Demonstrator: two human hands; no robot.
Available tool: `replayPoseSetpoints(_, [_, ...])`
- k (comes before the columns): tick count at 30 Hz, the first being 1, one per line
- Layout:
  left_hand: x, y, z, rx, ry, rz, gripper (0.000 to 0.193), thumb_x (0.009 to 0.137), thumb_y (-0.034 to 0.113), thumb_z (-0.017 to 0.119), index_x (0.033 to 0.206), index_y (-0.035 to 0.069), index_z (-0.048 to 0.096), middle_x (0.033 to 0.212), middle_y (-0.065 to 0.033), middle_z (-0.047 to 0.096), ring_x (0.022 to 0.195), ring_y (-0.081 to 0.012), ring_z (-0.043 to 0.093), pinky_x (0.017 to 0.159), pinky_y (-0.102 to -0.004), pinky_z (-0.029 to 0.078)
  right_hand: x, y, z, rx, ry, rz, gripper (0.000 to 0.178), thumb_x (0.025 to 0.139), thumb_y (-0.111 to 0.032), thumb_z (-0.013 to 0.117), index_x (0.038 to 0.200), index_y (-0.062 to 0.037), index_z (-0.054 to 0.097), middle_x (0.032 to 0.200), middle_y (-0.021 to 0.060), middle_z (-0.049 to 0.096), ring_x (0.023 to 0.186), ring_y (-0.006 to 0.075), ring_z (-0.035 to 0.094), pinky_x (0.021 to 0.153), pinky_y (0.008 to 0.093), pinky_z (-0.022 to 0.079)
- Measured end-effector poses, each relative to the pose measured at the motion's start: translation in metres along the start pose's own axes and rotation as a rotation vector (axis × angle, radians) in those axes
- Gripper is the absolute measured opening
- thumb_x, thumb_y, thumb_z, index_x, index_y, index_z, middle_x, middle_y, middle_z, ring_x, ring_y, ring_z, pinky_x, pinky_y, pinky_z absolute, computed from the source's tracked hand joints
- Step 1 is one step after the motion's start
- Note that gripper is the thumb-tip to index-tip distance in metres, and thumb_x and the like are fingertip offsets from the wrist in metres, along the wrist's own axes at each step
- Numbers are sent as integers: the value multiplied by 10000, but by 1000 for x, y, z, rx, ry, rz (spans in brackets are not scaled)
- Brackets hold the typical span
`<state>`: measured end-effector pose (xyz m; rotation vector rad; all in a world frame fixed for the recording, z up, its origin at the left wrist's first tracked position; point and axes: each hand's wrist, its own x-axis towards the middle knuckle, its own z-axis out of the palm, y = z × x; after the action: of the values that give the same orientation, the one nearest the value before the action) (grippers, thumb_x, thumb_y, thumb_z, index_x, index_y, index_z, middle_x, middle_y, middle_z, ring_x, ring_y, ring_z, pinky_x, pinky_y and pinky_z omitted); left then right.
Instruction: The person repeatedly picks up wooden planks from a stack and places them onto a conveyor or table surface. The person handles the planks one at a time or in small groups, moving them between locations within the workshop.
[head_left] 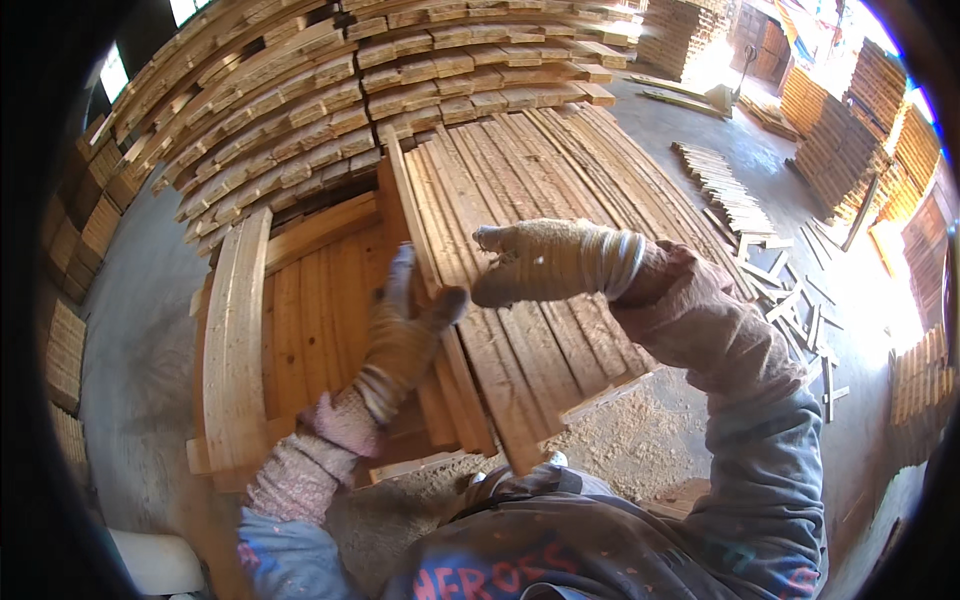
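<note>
My left hand, in a worn work glove, is over the inner edge of a reddish-brown wooden panel. Its fingers point away from me, with the thumb apart, and I see nothing held. Facing it from the right, my gloved right hand hovers over a row of rough planks lying side by side. Its fingers reach left with a gap to the thumb, and nothing shows in that gap. A narrow board runs between the panel and the row. Whether the left fingertips touch it, I cannot tell.
A tall stack of planks rises behind the work. Pale boards lie along the panel's left side. Sawdust covers the floor close to me. Scattered wood strips and more stacks stand to the right.
</note>
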<state>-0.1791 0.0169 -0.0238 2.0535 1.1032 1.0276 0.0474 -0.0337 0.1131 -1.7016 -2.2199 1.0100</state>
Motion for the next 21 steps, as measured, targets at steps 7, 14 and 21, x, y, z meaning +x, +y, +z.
replayPoseSetpoints(7, [39, -15, 15, -639, -21, -585, 1244, 868, 311, 838, 1584, -82, -100, 1342, -193, 624, 1177, -217, 640, 1030, -321, 501, -89, 275, -110, -3, 638, 133, 747, 942, -587, 671, 1336, 45, 614, 1308, 211, 677, 1232, 288, 636, 1074, 395, 478])
replayPoseSetpoints(14, [39, -9, 0, -675, 15, -505, 556, 898, 295, 799, 1280, -77, 640, 1056, -150, 737, 1000, -242, 692, 1041, -332, 488, -91, 311, -71, 925, 497, 238, 587, 940, -455, 714, 1346, -37, 648, 1274, 56, 698, 1207, 221, 617, 1093, 339, 444])
replayPoseSetpoints(21, [23, -22, 4, -705, 177, -621, 556, 878, 316, 810, 1268, -39, 632, 1158, -125, 741, 1116, -196, 671, 1046, -336, 487, -62, 406, -60, 1000, 403, -78, 504, 994, -384, 621, 1338, -16, 647, 1325, 89, 670, 1251, 238, 599, 1126, 372, 424])
